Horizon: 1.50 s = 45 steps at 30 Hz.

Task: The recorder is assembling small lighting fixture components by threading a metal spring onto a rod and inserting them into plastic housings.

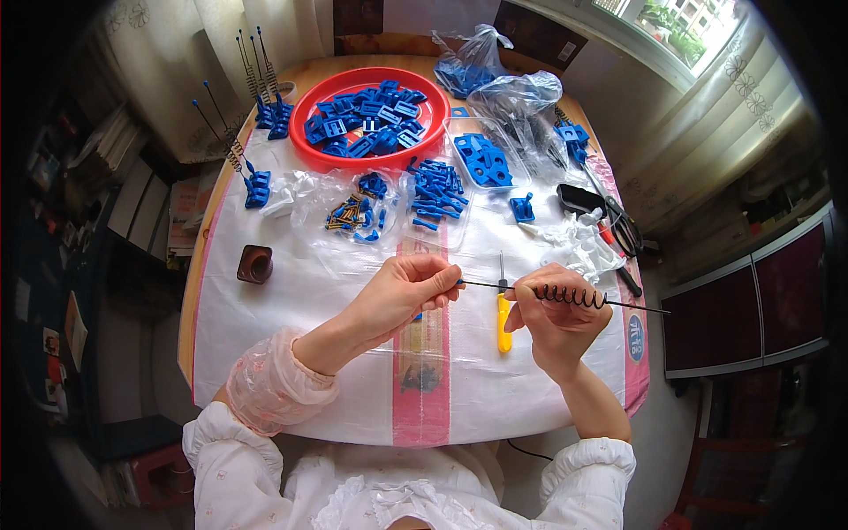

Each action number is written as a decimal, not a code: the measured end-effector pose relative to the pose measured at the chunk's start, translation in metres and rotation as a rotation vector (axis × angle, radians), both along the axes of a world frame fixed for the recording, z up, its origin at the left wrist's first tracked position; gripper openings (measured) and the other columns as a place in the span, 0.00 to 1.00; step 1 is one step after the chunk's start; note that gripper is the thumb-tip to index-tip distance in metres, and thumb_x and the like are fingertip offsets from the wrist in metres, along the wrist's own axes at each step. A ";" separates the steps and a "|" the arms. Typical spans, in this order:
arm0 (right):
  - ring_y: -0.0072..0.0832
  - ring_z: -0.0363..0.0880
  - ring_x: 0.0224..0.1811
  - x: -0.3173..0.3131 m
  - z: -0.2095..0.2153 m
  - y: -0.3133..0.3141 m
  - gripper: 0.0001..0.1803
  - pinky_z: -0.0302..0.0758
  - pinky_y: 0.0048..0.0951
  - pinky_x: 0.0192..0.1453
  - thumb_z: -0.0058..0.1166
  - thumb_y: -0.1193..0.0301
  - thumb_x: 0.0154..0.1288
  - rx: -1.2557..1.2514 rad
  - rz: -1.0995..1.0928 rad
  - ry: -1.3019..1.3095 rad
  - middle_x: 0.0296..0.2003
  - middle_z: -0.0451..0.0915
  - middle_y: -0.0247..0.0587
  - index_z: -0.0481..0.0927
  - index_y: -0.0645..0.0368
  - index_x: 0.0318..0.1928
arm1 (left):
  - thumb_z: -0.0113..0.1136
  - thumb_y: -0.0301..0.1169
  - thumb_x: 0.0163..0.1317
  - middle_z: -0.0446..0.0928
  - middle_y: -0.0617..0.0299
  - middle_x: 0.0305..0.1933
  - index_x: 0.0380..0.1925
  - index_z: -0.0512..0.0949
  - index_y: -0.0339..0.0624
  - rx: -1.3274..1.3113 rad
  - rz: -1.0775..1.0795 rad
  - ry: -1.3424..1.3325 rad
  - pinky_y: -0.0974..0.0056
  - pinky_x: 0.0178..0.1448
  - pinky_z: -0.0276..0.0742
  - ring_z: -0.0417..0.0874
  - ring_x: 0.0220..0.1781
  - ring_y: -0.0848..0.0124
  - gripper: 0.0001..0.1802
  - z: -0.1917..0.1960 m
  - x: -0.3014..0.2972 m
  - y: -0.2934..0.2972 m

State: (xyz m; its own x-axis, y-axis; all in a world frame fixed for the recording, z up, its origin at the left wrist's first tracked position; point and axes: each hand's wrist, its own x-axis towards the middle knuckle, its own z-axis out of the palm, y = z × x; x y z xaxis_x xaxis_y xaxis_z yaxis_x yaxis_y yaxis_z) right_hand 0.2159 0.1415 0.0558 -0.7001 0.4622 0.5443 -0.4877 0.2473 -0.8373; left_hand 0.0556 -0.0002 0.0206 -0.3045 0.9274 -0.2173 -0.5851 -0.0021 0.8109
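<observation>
A black coiled spring rod (571,297) lies level between my two hands over the table. My right hand (558,325) is closed round it just beside the coils, and its straight tail sticks out to the right. At the rod's thin left end my left hand (415,290) pinches a small blue piece (460,283), mostly covered by the fingers. Below the rod, between the hands, a screwdriver with a yellow handle (503,327) rests on the cloth. A dark brown square cup (255,264) stands left of my left hand.
Beyond my hands are a red basin (309,152) of blue plastic parts, blue sleeves (437,190), brass-coloured pieces (351,213) and a clear box (505,188) of blue plates. Finished-looking spring assemblies (257,187) stand at the left edge. Scissors (624,231) lie at the right.
</observation>
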 end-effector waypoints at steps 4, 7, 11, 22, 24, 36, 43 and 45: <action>0.28 0.82 0.24 -0.001 0.002 -0.001 0.08 0.81 0.24 0.25 0.57 0.90 0.57 0.027 -0.002 0.000 0.32 0.82 0.53 0.78 0.72 0.38 | 0.59 0.32 0.70 0.80 0.64 0.34 0.36 0.81 0.40 0.010 -0.004 0.004 0.78 0.37 0.73 0.74 0.31 0.83 0.07 0.000 0.000 -0.001; 0.28 0.82 0.24 -0.001 0.002 -0.001 0.08 0.81 0.24 0.25 0.57 0.90 0.57 0.017 0.009 0.012 0.32 0.82 0.53 0.78 0.72 0.37 | 0.59 0.32 0.70 0.80 0.64 0.35 0.36 0.81 0.40 0.004 -0.009 0.001 0.78 0.37 0.73 0.74 0.31 0.83 0.07 0.000 0.000 -0.001; 0.27 0.82 0.24 0.000 0.001 0.000 0.08 0.81 0.24 0.26 0.57 0.90 0.57 0.017 0.013 0.019 0.32 0.82 0.52 0.78 0.71 0.37 | 0.59 0.32 0.70 0.80 0.65 0.34 0.36 0.81 0.40 0.003 -0.005 0.002 0.78 0.37 0.73 0.74 0.31 0.83 0.07 -0.001 0.000 0.000; 0.26 0.82 0.23 0.005 0.011 0.002 0.05 0.78 0.22 0.25 0.60 0.89 0.56 0.044 0.000 -0.066 0.30 0.82 0.48 0.80 0.72 0.33 | 0.57 0.34 0.71 0.79 0.66 0.34 0.37 0.81 0.39 -0.061 0.052 -0.025 0.80 0.36 0.71 0.73 0.31 0.85 0.10 -0.001 0.027 0.002; 0.26 0.82 0.24 0.008 0.015 0.004 0.05 0.78 0.21 0.26 0.61 0.89 0.56 0.065 -0.001 -0.084 0.30 0.81 0.47 0.80 0.71 0.33 | 0.57 0.34 0.71 0.79 0.66 0.34 0.38 0.81 0.38 -0.058 0.061 -0.071 0.81 0.35 0.70 0.73 0.31 0.86 0.10 0.002 0.030 0.002; 0.23 0.81 0.23 0.014 0.023 0.003 0.06 0.77 0.19 0.26 0.61 0.89 0.55 0.211 -0.026 -0.102 0.28 0.81 0.45 0.80 0.72 0.34 | 0.56 0.35 0.72 0.81 0.63 0.35 0.42 0.82 0.34 -0.101 0.095 0.114 0.81 0.36 0.70 0.73 0.30 0.85 0.14 0.015 0.035 0.002; 0.23 0.81 0.22 0.012 0.018 0.002 0.04 0.76 0.18 0.26 0.62 0.88 0.56 0.348 -0.020 -0.236 0.28 0.81 0.42 0.81 0.71 0.31 | 0.45 0.43 0.76 0.81 0.53 0.42 0.47 0.78 0.27 -0.083 0.105 -0.208 0.74 0.49 0.78 0.79 0.40 0.77 0.25 -0.005 0.044 -0.012; 0.23 0.82 0.23 0.012 0.015 0.001 0.04 0.76 0.18 0.26 0.62 0.88 0.56 0.351 -0.010 -0.287 0.28 0.81 0.41 0.80 0.70 0.30 | 0.42 0.45 0.77 0.80 0.50 0.46 0.49 0.77 0.26 -0.093 0.105 -0.302 0.72 0.53 0.78 0.79 0.43 0.74 0.28 -0.011 0.048 -0.016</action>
